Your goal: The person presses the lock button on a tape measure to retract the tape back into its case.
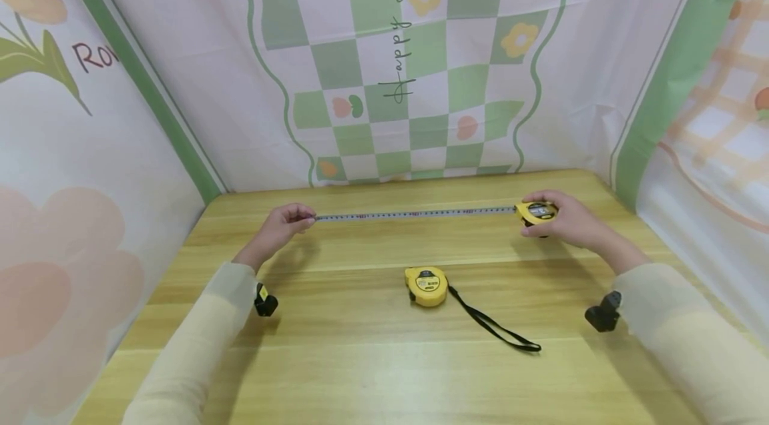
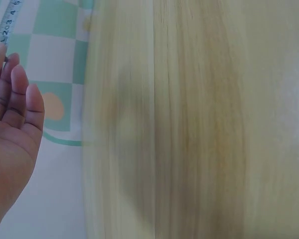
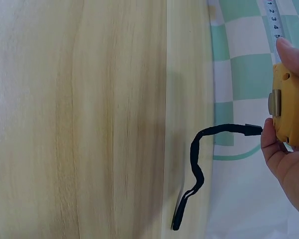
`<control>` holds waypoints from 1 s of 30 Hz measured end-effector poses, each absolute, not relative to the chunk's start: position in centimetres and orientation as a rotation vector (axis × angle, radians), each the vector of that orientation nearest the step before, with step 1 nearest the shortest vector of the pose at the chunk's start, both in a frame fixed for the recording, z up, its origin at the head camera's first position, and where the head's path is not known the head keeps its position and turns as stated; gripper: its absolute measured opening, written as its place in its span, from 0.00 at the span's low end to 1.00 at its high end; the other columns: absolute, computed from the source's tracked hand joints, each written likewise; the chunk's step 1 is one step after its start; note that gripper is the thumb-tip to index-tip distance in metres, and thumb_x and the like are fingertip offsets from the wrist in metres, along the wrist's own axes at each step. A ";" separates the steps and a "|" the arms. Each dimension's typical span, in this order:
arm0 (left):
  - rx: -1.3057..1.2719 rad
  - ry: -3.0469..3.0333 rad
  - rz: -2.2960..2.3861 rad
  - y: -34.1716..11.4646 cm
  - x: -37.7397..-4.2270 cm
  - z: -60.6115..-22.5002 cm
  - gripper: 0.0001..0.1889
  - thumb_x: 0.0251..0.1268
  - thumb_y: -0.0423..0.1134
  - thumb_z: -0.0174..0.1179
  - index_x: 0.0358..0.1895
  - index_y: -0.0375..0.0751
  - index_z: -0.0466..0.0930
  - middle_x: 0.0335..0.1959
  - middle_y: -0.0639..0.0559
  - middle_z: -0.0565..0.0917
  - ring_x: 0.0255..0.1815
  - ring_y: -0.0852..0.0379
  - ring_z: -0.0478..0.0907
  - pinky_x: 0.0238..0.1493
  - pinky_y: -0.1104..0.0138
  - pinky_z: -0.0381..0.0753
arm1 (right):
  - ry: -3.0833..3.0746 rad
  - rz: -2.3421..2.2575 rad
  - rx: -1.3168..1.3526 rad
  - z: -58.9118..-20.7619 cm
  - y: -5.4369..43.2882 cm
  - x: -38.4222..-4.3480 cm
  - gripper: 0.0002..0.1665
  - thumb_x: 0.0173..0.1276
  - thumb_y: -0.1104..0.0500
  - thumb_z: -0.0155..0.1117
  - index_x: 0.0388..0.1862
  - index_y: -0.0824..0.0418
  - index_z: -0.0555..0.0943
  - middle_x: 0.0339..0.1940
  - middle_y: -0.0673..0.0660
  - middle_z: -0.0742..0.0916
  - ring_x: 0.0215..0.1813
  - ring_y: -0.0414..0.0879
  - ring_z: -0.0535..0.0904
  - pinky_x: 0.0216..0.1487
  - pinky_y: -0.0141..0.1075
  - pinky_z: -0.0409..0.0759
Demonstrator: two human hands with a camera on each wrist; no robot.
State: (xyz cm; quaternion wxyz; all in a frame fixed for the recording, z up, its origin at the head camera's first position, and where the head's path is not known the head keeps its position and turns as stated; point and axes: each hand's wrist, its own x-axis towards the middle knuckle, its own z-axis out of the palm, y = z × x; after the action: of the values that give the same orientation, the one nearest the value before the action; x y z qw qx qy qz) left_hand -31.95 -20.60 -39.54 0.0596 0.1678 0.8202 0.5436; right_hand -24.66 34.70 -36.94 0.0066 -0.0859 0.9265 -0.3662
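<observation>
A yellow tape measure [image 1: 529,213] is gripped in my right hand [image 1: 567,219] at the right of the table. Its metal blade [image 1: 414,214] runs out straight to the left, numbers showing. My left hand [image 1: 282,230] pinches the blade's free end between thumb and finger. In the left wrist view, the other fingers [image 2: 35,104] of that hand are only lightly bent. From the held case, seen in the right wrist view, a black wrist strap [image 3: 195,154] hangs down. A second yellow tape measure [image 1: 428,286] lies on the table between the forearms, its blade not showing.
The second tape's black strap [image 1: 495,328] trails to the right over the wooden table [image 1: 360,371]. Patterned cloth [image 1: 384,65] hangs behind the table's far edge and along both sides. Black wrist cameras [image 1: 603,313] sit under both sleeves.
</observation>
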 end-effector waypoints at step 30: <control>0.529 2.463 1.647 -19.6 -31.8 -39.4 0.13 0.71 0.33 0.58 0.53 0.29 0.76 0.50 0.32 0.78 0.45 0.49 0.77 0.51 0.57 0.78 | 2.914 -1.126 -0.280 -36.7 33.4 -24.6 0.46 0.54 0.44 0.77 0.66 0.62 0.69 0.55 0.66 0.75 0.49 0.58 0.72 0.41 0.41 0.76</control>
State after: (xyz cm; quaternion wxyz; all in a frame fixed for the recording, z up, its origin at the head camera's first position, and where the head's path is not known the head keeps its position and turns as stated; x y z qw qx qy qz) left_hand -31.83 -19.58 -39.42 0.0656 0.1753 0.8165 0.5461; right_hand -24.62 33.37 -36.70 0.0027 -0.0894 0.9290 -0.3590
